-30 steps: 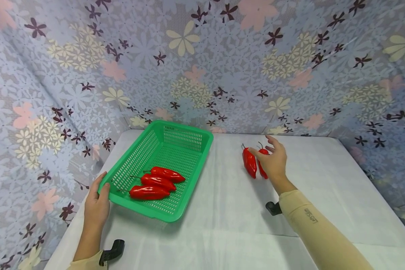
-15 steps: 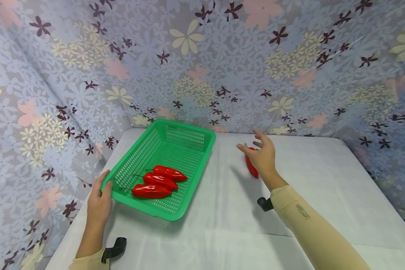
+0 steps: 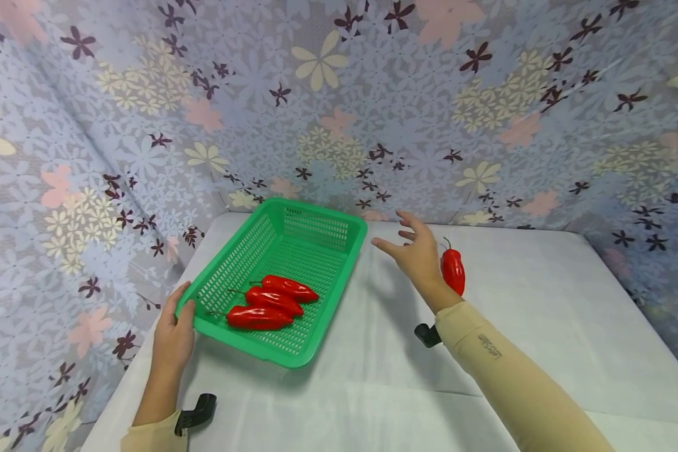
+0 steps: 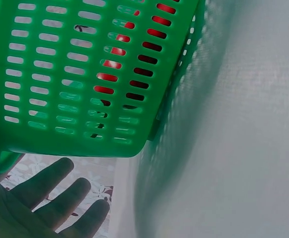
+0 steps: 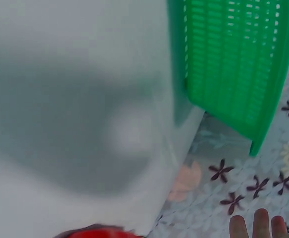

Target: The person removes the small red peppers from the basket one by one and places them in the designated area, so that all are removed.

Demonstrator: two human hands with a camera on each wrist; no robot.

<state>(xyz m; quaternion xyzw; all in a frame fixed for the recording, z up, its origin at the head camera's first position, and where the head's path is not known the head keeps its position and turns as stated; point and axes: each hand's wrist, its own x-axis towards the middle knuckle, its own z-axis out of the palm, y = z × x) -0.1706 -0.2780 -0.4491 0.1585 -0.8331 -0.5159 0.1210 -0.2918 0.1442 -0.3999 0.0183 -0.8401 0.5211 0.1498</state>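
At the left, my left hand (image 3: 172,336) holds the near-left corner of a green plastic basket (image 3: 328,326), thumb at the rim. In the left wrist view several fingers (image 4: 67,201) stretch out below the basket's wall. Inside the basket lie three glossy red peppers (image 3: 274,301) with thin stems. My right hand (image 3: 415,254) hovers right of the basket, thumb and fingers spread with nothing seen between them. Another red pepper (image 3: 453,271) lies on the table just right of that hand. A red pepper (image 5: 102,233) shows at the bottom edge of the right wrist view.
The table (image 3: 384,376) has a white cover with a crease across its front part. Flowered cloth (image 3: 339,113) hangs behind it and along both sides. A dark camera mount sits at each wrist, the left one (image 3: 198,413) near the table's front.
My right hand has moved left from the two peppers on the table toward the basket. One of those peppers is now hidden from the head view. The left hand stays at the basket corner.
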